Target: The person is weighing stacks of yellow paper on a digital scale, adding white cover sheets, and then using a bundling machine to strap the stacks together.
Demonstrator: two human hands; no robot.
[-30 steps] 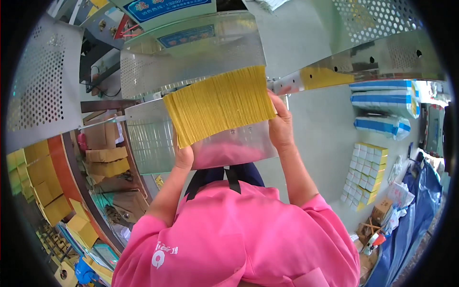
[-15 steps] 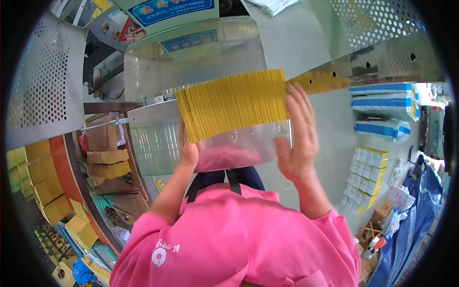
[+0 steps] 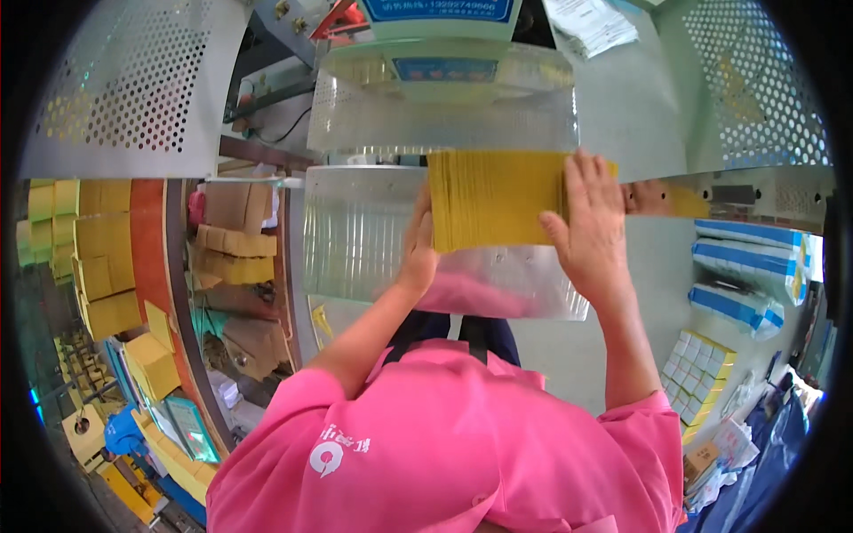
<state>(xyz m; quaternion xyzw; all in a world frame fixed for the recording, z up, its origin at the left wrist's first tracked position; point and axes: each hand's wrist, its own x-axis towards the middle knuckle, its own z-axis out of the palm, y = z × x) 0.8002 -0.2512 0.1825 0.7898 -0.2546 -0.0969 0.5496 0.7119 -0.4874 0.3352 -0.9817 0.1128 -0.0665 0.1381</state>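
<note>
A long stack of thin yellow sheets (image 3: 493,200), edges up, lies across a shiny metal tray (image 3: 355,240) in front of me. My left hand (image 3: 419,244) presses against the stack's left end, its fingertips partly hidden by the sheets. Over the right end lies my right hand (image 3: 593,218), flat, with its fingers stretched forward and the thumb spread aside. A gap runs between the tray and a second metal plate (image 3: 444,111) behind it.
Perforated metal panels (image 3: 133,89) stand at both far sides. A metal rail (image 3: 764,197) runs right from the stack. Wrapped packs (image 3: 746,258) and a block of small white-and-yellow packs (image 3: 697,373) are at the right. Cardboard boxes (image 3: 235,240) fill shelving at the left.
The stack, tilted before, now lies nearly level. My right hand has gone from beside its right end to flat on top of it. The whole view has shifted.
</note>
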